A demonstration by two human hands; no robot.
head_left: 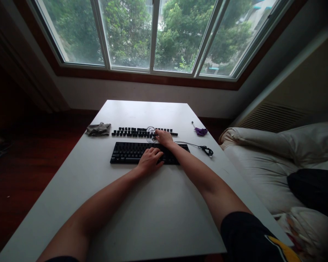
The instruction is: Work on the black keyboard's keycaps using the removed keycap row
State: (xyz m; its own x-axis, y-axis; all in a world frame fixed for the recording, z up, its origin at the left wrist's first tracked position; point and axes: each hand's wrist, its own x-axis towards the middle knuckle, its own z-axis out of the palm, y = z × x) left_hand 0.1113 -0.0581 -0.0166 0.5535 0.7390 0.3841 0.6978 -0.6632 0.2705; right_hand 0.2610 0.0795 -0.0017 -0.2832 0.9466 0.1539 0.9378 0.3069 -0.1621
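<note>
Dark sleeve (243, 233) nearest, at lower right; bare forearms reach in from both bottom corners. White table (142, 214) runs wide between the forearms, from its near edge up to the keyboard (125, 151), and again from the keycaps (133, 133) to its far edge. Sofa (251, 163) crowds the right edge. Grey cloth (98, 129) sits at the left edge, purple cloth (201, 131) at the right. Coiled cable (207, 150) lies just right of the keyboard, inside the edge.

Left hand (151, 159) lies on the keyboard, palm down, fingers loosely curved, thumb apart, grasping nothing visible. Right hand (164, 138) reaches across to the keycaps, lined up in rows beyond the keyboard; fingers partly bent, tips at the rows. Cannot tell whether they pinch one.
</note>
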